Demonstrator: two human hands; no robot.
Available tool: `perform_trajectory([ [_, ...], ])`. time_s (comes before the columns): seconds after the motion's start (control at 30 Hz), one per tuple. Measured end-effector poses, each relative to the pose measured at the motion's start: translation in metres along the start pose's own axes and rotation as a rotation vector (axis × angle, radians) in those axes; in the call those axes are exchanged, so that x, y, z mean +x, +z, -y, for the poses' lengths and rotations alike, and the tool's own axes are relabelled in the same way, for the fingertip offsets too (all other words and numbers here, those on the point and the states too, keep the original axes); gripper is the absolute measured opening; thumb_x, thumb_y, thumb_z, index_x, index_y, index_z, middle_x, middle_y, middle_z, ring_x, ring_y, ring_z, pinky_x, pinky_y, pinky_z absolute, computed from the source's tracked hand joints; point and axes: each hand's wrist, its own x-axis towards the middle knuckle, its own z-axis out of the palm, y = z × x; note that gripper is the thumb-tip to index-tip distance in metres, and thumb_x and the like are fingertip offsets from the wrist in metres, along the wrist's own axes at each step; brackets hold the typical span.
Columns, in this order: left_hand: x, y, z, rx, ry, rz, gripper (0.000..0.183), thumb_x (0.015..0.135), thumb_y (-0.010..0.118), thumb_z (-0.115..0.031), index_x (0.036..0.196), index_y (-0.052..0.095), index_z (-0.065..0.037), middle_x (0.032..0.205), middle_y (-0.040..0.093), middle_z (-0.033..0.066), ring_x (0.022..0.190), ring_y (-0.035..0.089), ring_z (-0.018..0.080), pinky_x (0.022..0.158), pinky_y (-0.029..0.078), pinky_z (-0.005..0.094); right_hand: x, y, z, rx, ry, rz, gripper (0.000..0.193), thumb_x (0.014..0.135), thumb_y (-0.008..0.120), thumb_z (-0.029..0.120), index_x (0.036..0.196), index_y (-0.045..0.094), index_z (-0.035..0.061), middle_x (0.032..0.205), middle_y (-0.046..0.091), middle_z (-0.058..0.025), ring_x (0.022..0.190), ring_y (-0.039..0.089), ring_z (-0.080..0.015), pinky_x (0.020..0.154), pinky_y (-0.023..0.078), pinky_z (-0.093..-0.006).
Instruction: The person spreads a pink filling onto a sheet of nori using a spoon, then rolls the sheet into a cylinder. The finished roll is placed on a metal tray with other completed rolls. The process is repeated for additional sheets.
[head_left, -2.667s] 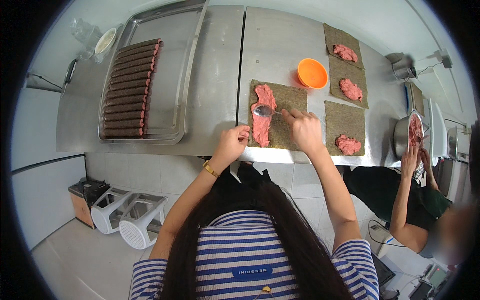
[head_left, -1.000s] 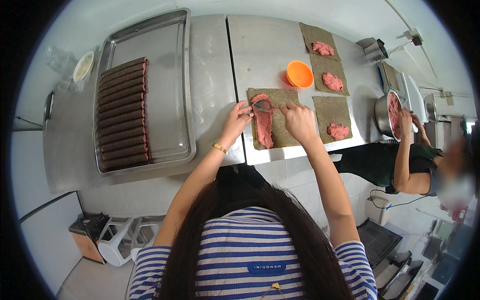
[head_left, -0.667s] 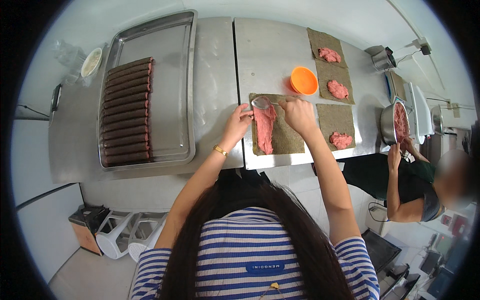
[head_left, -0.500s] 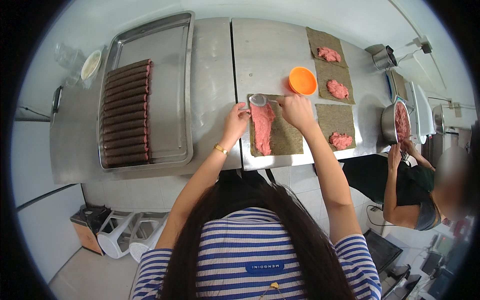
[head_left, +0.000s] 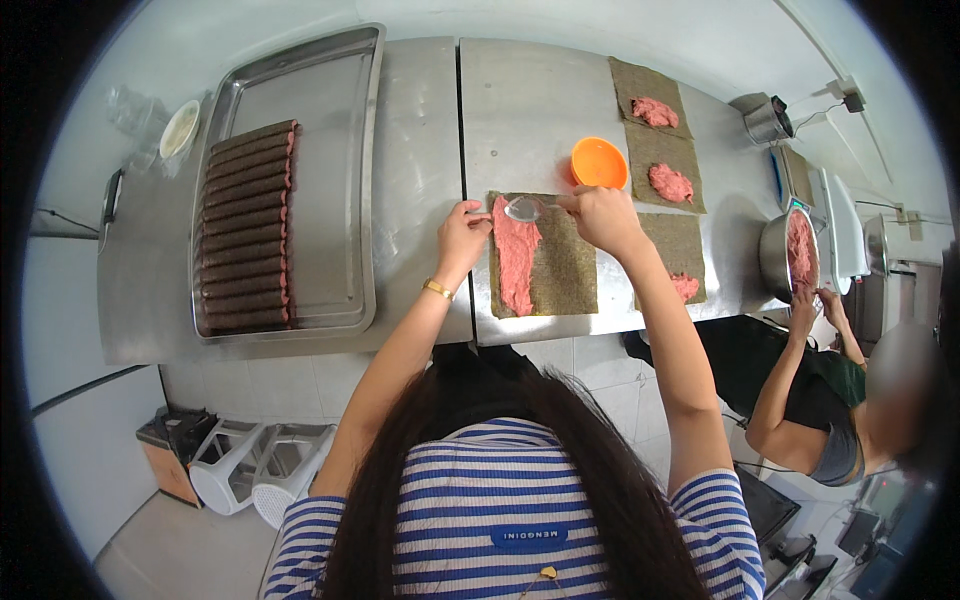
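Observation:
A dark green seaweed sheet (head_left: 570,270) lies on the steel table in front of me. Along its left side runs a strip of pink minced meat (head_left: 515,265). My right hand (head_left: 606,217) is closed round the handle of a metal spoon (head_left: 524,208), whose bowl is at the far end of the strip. Beside the sheet's upper left corner is my left hand (head_left: 462,240), fingers apart and holding nothing. An orange bowl (head_left: 598,163) stands just beyond my right hand.
On the right lie more seaweed sheets (head_left: 680,240) with lumps of meat (head_left: 670,183). A large tray (head_left: 335,180) on the left holds several seaweed rolls (head_left: 245,240). At far right a co-worker's hands (head_left: 815,308) are at a metal bowl of meat (head_left: 800,250).
My right hand and the spoon have shifted slightly right along the far end of the meat strip. My left hand stays by the sheet's edge. The co-worker's arms have moved a little.

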Motion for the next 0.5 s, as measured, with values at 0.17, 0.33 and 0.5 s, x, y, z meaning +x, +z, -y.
perform_trajectory([
  [0.17, -0.001, 0.0, -0.008, 0.095, 0.018, -0.01, 0.034, 0.077, 0.065, -0.004, 0.11, 0.057, 0.003, 0.096, 0.071, 0.0136, 0.083, 0.069, 0.0194, 0.075, 0.053, 0.0296, 0.019, 0.005, -0.003, -0.094, -0.028, -0.057, 0.018, 0.073, 0.058, 0.01, 0.084, 0.071, 0.0144, 0.074, 0.065, -0.0088, 0.068, 0.066, -0.0283, 0.06, 0.052, -0.0417],
  [0.33, 0.001, 0.0, -0.009, 0.082, 0.001, -0.02, 0.033, 0.076, 0.066, -0.002, 0.108, 0.058, 0.003, 0.094, 0.071, 0.013, 0.082, 0.069, 0.0185, 0.074, 0.054, 0.0287, 0.017, -0.007, -0.004, -0.017, 0.058, -0.097, 0.015, 0.071, 0.058, 0.011, 0.081, 0.07, 0.0118, 0.071, 0.065, -0.012, 0.068, 0.066, -0.03, 0.06, 0.052, -0.0428],
  [0.5, 0.004, -0.001, -0.007, 0.087, -0.032, 0.014, 0.036, 0.077, 0.065, 0.002, 0.112, 0.056, 0.004, 0.098, 0.07, 0.0129, 0.085, 0.067, 0.0147, 0.073, 0.054, 0.0262, 0.014, -0.003, 0.013, 0.019, 0.067, -0.048, 0.017, 0.072, 0.059, 0.013, 0.083, 0.072, 0.0132, 0.071, 0.065, -0.0112, 0.068, 0.066, -0.0303, 0.06, 0.052, -0.0423],
])
